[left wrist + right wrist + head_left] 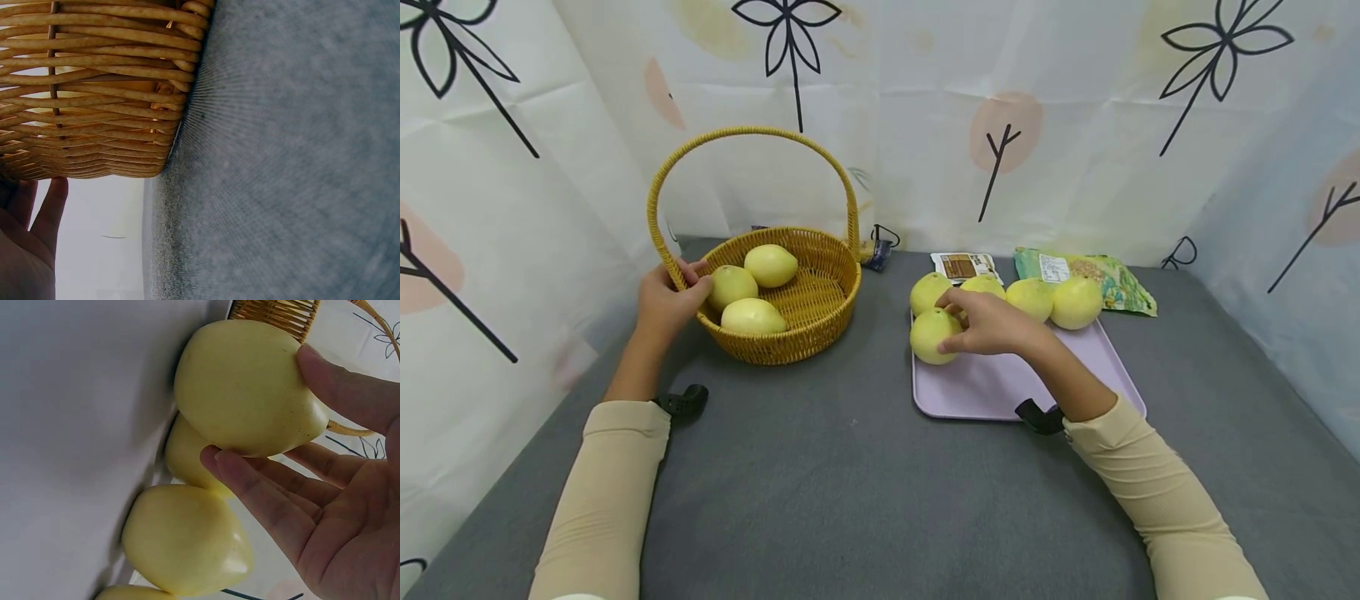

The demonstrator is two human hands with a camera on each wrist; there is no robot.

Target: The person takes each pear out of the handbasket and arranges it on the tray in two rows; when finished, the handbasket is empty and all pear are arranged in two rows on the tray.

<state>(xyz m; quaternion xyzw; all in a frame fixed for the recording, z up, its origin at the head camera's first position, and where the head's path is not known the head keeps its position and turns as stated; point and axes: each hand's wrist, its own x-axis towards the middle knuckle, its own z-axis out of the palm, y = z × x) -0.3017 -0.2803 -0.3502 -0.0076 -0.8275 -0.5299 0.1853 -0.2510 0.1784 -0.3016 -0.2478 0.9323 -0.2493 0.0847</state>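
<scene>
The right hand (988, 323) holds a fruit (932, 337), fingers (265, 503) parted round it; the left hand (666, 307) grips the basket (786, 348). Other fruits (1032, 298) along the tray (977, 392) partly hide a packet (1123, 289).

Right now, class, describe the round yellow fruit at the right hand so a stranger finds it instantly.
On the grey table, right of the golden woven basket, lies a rectangular lilac tray. The round yellow fruit is at its left side. It alone, in front of four others, is gripped by the right hand.
</scene>
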